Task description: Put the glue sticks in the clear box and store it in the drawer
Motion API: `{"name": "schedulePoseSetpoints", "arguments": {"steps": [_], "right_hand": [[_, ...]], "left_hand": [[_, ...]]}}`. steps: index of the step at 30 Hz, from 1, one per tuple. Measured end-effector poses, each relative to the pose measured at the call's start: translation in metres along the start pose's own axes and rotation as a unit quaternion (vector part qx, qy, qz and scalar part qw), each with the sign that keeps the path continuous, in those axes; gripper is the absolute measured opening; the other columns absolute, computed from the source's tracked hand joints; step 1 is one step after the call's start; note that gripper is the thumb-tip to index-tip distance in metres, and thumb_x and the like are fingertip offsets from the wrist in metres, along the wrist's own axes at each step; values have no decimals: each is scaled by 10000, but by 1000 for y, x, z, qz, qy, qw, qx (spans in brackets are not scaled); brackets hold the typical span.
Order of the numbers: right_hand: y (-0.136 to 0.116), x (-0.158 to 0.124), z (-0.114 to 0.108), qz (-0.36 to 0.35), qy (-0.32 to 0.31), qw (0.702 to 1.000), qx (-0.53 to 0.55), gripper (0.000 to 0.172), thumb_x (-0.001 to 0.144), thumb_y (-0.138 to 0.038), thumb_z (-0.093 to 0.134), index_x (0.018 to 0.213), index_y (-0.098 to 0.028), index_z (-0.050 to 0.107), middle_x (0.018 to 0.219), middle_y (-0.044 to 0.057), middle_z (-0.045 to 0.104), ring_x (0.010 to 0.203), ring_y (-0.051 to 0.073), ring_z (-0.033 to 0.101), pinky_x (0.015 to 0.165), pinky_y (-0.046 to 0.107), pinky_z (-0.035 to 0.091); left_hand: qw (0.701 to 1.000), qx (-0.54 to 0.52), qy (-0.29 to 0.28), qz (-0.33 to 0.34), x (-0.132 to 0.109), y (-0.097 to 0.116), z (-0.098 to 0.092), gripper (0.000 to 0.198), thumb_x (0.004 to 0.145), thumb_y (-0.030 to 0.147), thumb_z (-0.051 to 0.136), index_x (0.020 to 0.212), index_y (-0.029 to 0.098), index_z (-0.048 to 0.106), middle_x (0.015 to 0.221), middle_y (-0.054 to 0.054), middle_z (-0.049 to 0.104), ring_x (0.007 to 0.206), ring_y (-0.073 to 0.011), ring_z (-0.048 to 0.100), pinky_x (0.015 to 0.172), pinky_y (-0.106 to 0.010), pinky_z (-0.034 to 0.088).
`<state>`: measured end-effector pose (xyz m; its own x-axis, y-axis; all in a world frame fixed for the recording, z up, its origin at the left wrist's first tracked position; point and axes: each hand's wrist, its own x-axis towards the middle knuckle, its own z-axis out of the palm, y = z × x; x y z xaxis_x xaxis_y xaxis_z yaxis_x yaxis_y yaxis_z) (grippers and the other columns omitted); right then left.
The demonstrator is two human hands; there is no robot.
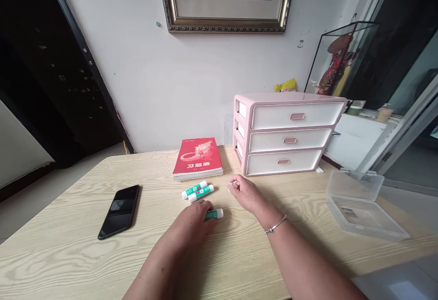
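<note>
From the head camera, a pale wood-grain table (71, 263) fills the lower part of the view, set against a white wall (153, 76). The two hands are apart. The left hand (193, 221) is curled over a green-and-white glue stick (215, 214), which lies on the table with its white end poking out. The right hand (244, 194) hovers just beside it, fingertips (232, 187) pinched together on nothing, and a thin bracelet (275, 224) circles that wrist. Two more glue sticks (197, 192) lie side by side, touching, just past the hands.

Further left is a black phone (119, 212). A red book (197, 157) lies near the wall, beside a pink-and-white three-drawer organizer (284, 133). To the right sits a clear plastic box (364, 204) with its lid open. A framed picture (226, 3) hangs above, and a dark door (58, 71) stands at the left.
</note>
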<state>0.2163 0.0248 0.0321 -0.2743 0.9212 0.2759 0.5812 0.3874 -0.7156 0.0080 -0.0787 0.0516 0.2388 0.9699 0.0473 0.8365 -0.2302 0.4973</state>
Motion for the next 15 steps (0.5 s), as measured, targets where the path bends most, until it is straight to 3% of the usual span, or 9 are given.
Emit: {"name": "schedulePoseSetpoints", "arguments": {"steps": [5, 10, 15], "right_hand": [[-2, -3, -1, -11, -16, 999, -26, 210, 818, -285, 615, 1012, -206, 628, 900, 27, 659, 781, 155, 591, 702, 262, 417], [-5, -7, 4, -10, -53, 998, -39, 212, 779, -221, 627, 990, -197, 641, 925, 38, 669, 766, 156, 587, 688, 263, 414], [-5, -10, 9, -36, -77, 995, -44, 251, 766, -169, 615, 1012, -198, 656, 947, 46, 675, 816, 176, 608, 728, 279, 429]], "left_hand": [[999, 44, -1, 3, -1, 6, 2, 149, 791, 305, 642, 913, 221, 655, 966, -70, 665, 871, -241, 619, 689, -295, 397], [1000, -4, 0, 8, -2, 8, -5, 226, 812, 404, 650, 946, 221, 662, 959, -72, 672, 810, -232, 617, 639, -296, 396], [995, 14, 88, -43, 5, 0, -11, 237, 892, 355, 540, 1045, 224, 666, 1077, -88, 654, 890, -234, 629, 752, -320, 441]]}}
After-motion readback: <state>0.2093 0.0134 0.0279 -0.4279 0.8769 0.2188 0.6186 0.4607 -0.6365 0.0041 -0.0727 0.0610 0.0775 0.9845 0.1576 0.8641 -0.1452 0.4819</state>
